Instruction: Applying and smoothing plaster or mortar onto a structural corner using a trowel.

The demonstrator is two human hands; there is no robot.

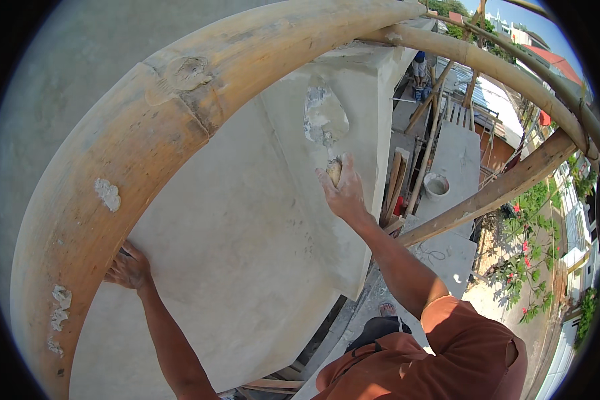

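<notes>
My right hand (343, 190) is closed round the handle of a trowel (326, 113), its blade smeared with pale plaster over the grey plastered surface (220, 240). My left hand (128, 268) is at the inner edge of a thick bamboo pole (173, 100) that arches across the left of the head view, with dried plaster blobs on it. The fingers of that hand curl at something dark, partly hidden by the pole, so I cannot make out what they hold.
Thinner poles (480, 53) and a timber beam (493, 190) cross on the right. Below the edge lie scaffold boards (453, 160) with a bucket (436, 186). Another person (419, 70) stands farther down, near roofs. A flowering shrub (530, 267) grows below right.
</notes>
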